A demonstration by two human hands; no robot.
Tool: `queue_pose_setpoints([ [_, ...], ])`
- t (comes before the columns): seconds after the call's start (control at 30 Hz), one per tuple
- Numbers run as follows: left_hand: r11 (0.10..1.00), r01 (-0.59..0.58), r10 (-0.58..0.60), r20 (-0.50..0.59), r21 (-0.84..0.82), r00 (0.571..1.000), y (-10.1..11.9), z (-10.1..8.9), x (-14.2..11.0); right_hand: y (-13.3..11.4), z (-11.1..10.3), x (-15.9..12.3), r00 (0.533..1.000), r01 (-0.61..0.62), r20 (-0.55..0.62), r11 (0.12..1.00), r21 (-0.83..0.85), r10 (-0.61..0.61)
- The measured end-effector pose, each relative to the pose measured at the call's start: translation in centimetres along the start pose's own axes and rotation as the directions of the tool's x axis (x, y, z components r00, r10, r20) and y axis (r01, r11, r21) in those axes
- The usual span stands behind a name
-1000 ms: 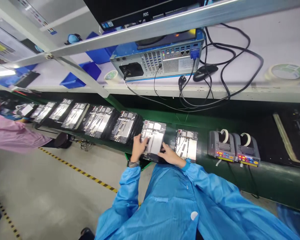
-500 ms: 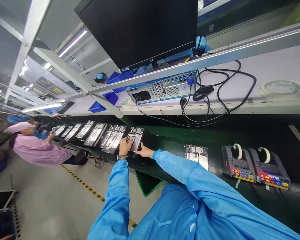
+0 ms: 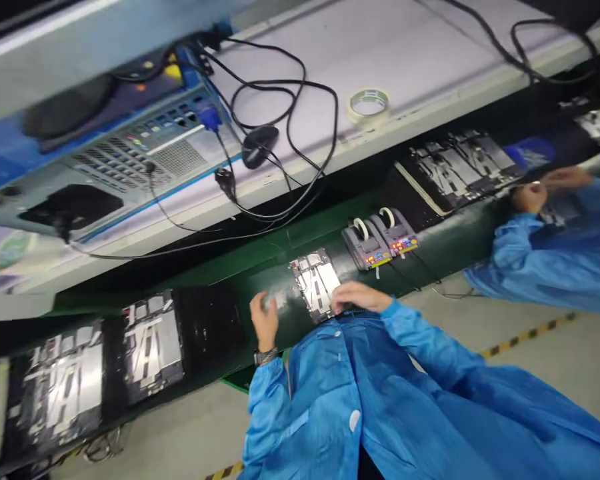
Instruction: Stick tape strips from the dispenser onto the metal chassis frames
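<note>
My right hand [image 3: 357, 297] lies at the lower edge of an opened tablet-sized device panel [image 3: 315, 283], its fingertips resting on the metal-and-black-strip back. That panel sits on the dark green conveyor belt [image 3: 275, 277]. My left hand [image 3: 265, 321] is raised over the belt, left of the panel, with its fingers apart and nothing in them. A wristwatch shows on that wrist. Two similar panels [image 3: 153, 347] [image 3: 63, 387] lie on black mats further left along the belt.
Twin tape dispensers [image 3: 380, 240] stand just beyond the panel. Behind the belt, a shelf holds a computer case [image 3: 130, 160], tangled black cables, a mouse [image 3: 259, 147] and a tape roll [image 3: 369, 105]. At right, a co-worker's hands [image 3: 530, 198] work by more panels [image 3: 460, 167].
The view has swung and tilted strongly. My hands have left the earlier panel and moved right along the belt, my right hand now at the panel beside the tape dispensers, my left hand lifted.
</note>
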State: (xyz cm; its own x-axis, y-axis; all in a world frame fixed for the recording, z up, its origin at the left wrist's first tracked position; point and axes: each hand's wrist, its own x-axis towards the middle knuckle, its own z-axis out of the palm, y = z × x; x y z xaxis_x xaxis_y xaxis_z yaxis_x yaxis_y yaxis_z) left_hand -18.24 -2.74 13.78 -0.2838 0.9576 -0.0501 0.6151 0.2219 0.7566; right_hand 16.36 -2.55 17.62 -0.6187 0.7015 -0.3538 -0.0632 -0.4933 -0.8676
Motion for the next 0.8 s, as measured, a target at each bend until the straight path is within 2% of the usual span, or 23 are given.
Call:
queue_pose_setpoints([
  [0.03,0.991,0.107,-0.099,0.103,-0.079,0.990,0.1,2.8,-0.6,1.4,-3.0,-2.5,0.967,-0.007,-0.253,1.000,-0.016,0.002],
  [0.07,0.971,0.204,-0.180,0.179,-0.128,0.967,0.2,5.3,-1.0,2.8,-5.7,-4.4,0.864,-0.041,-0.503,0.999,-0.032,0.020],
  [0.1,0.950,0.268,-0.229,0.228,-0.158,0.946,0.4,7.4,-1.3,4.2,-7.8,-5.7,0.691,-0.097,-0.722,0.994,-0.047,0.034],
  [0.13,0.931,0.316,-0.263,0.267,-0.181,0.927,0.7,9.1,-1.3,5.5,-9.4,-6.4,0.517,-0.137,-0.856,0.988,-0.066,0.014],
  [0.17,0.919,0.340,-0.276,0.293,-0.198,0.915,1.0,10.4,-1.3,6.6,-10.5,-6.5,0.398,-0.158,-0.918,0.984,-0.081,-0.012],
  [0.2,0.912,0.347,-0.271,0.316,-0.217,0.909,1.3,11.3,-1.1,7.6,-11.3,-6.2,0.323,-0.159,-0.946,0.983,-0.090,-0.035],
  [0.23,0.906,0.347,-0.256,0.342,-0.241,0.904,1.6,11.9,-0.8,8.3,-11.6,-5.6,0.297,-0.138,-0.954,0.986,-0.092,-0.047],
  [0.27,0.897,0.347,-0.236,0.367,-0.274,0.900,1.8,12.3,-0.5,8.9,-11.8,-4.8,0.303,-0.103,-0.952,0.992,-0.075,-0.041],
  [0.4,0.846,0.394,-0.215,0.446,-0.360,0.869,1.5,12.1,0.5,9.9,-11.3,-2.8,0.363,0.014,-0.930,0.998,0.055,0.047],
  [0.57,0.810,0.482,-0.325,0.429,-0.334,0.843,-1.6,11.2,-0.4,10.0,-10.6,-4.1,0.349,0.039,-0.936,0.997,0.072,0.054],
  [0.7,0.763,0.563,-0.410,0.436,-0.318,0.802,-3.4,11.7,-1.8,9.4,-10.0,-5.2,0.371,0.065,-0.918,0.982,0.179,0.143],
  [0.8,0.762,0.570,-0.419,0.436,-0.309,0.796,-3.7,12.3,-1.9,8.8,-9.9,-5.1,0.339,0.064,-0.923,0.974,0.218,0.184],
])
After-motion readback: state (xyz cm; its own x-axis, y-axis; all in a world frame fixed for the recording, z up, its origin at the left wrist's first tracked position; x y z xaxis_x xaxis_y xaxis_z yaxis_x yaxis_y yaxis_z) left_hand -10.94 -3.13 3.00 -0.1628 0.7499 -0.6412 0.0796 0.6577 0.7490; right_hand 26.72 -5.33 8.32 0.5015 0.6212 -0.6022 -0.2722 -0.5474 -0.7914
